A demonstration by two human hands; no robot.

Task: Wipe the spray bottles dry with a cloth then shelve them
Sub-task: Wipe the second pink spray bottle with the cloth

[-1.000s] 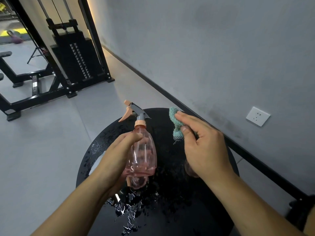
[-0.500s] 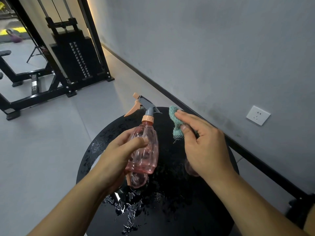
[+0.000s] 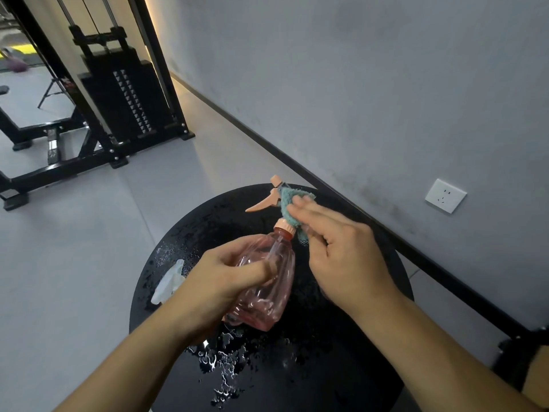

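Gripped by left hand (image 3: 225,272), fingers clamped round pink spray bottle (image 3: 264,281); teal cloth (image 3: 289,208) pinched in right hand (image 3: 341,257). Probably light, slippery wet; best held mid-body.

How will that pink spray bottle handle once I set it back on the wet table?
The pink spray bottle looks empty and thin-walled, so probably light and easily tipped. Water beads on the black table, so its base may slide. The left hand grips the body; it may flex under squeezing.

no gloves, no rings, no watch, just a bare left hand (image 3: 225,278) and right hand (image 3: 344,263), forearms uncovered, no sleeves showing
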